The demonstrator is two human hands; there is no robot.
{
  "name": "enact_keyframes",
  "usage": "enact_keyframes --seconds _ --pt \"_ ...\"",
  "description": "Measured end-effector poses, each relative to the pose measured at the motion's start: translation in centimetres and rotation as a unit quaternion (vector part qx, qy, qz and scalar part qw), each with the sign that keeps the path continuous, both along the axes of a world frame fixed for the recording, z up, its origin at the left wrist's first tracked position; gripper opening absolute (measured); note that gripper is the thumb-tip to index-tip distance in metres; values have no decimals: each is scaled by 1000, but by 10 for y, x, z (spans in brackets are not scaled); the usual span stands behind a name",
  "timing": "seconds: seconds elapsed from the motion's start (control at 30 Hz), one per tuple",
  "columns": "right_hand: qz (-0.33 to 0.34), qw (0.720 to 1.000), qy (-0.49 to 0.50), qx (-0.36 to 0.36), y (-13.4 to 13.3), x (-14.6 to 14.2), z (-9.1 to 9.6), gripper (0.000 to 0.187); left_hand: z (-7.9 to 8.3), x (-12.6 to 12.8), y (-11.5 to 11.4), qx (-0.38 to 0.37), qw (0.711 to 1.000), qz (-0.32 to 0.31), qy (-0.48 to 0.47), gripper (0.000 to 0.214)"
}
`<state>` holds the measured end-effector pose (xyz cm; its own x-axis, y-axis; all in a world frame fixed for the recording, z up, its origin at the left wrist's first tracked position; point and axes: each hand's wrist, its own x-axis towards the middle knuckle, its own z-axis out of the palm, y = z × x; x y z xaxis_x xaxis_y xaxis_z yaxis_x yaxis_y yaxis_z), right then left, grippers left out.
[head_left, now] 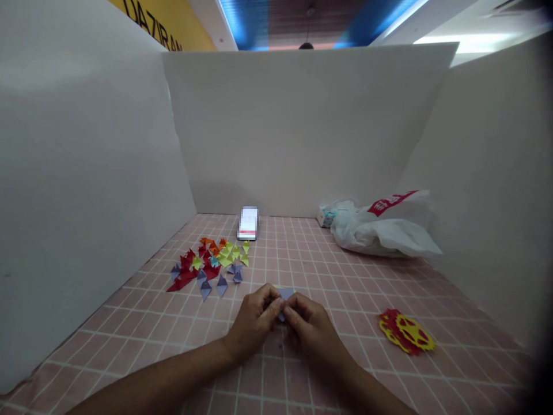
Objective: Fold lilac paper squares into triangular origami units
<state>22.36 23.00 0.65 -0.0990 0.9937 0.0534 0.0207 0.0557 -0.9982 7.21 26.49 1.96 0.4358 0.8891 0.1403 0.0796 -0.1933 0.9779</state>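
Observation:
Between my two hands, near the middle of the table, is a small folded piece of lavender paper (286, 293) with a thin yellowish edge along its top. My left hand (258, 314) pinches it from the left, thumb against the front. From the other side my right hand (311, 323) closes on it with thumb and fingers. Both sets of fingertips nearly meet and cover much of the paper's lower part. Beyond my left hand lies a group of small folded paper pieces (206, 288) in lavender, red, orange, yellow and light blue.
A phone (248, 223) with a lit screen stands at the back. At the back right, a white plastic bag (380, 233) lies beside a small box (325, 216). Red and yellow cut-out shapes (406, 332) lie stacked at right. White panels (302, 132) enclose the pink checked tabletop (298, 248).

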Motion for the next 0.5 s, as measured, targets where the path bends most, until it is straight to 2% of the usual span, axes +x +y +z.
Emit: enact_keyframes --seconds 0.2,0.4,0.5 --pt "-15 1000 -13 8 -1 2 3 36 1 0 1 -30 999 -18 -25 30" --pt "-3 1000 26 -12 1 3 1 37 -2 1 3 -15 1000 -17 -12 30" --pt "-6 999 36 -21 0 2 1 37 -4 1 4 -31 999 -22 -25 31"
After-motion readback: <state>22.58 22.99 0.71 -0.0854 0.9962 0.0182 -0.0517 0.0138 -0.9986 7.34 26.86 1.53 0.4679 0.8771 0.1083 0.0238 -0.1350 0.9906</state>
